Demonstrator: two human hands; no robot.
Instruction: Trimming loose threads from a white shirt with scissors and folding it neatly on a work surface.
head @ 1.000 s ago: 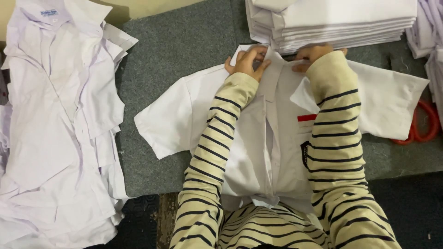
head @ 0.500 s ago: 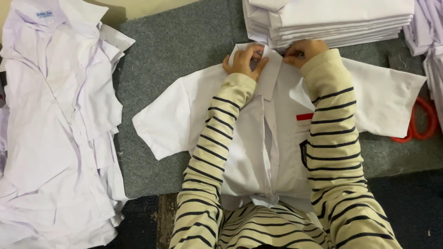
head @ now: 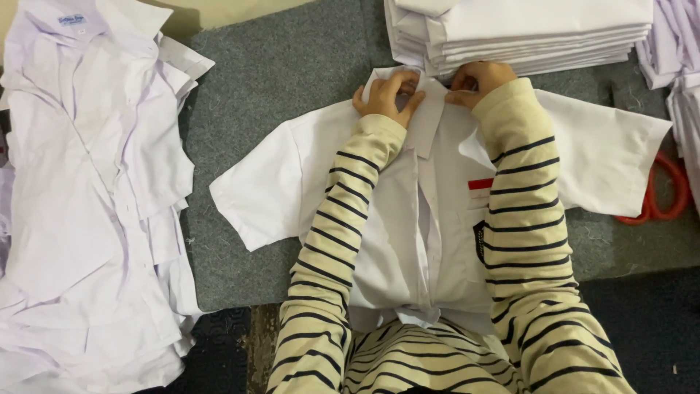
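A white short-sleeved shirt (head: pixel 430 219) lies front-up and spread flat on the grey felt-covered desk (head: pixel 292 80), its sleeves out to either side and its collar (head: pixel 415 91) at the far end, just short of a stack of folded white shirts (head: pixel 525 33). Both hands work at the collar. The left hand (head: pixel 386 98) is closed on the collar's left wing, fingers curled over the cloth; the right hand (head: pixel 477 80) pinches the cloth at the collar's right side, fingers drawn together. Striped sleeves cover both forearms, which lie across the shirt's front. A red-and-white patch (head: pixel 480 184) sits on the shirt's chest, right of the placket, partly hidden by the right forearm.

The step in hand appears to be dressing the collar, closing or squaring it at the neck. The placket below looks loosely closed, so the next move would likely call for keeping the two collar wings level and the front flat.

Left of the shirt lies a loose heap of unfolded white shirts (head: pixel 87 204); right of it, red-handled scissors (head: pixel 660 197) rest on the desk, partly under the sleeve.
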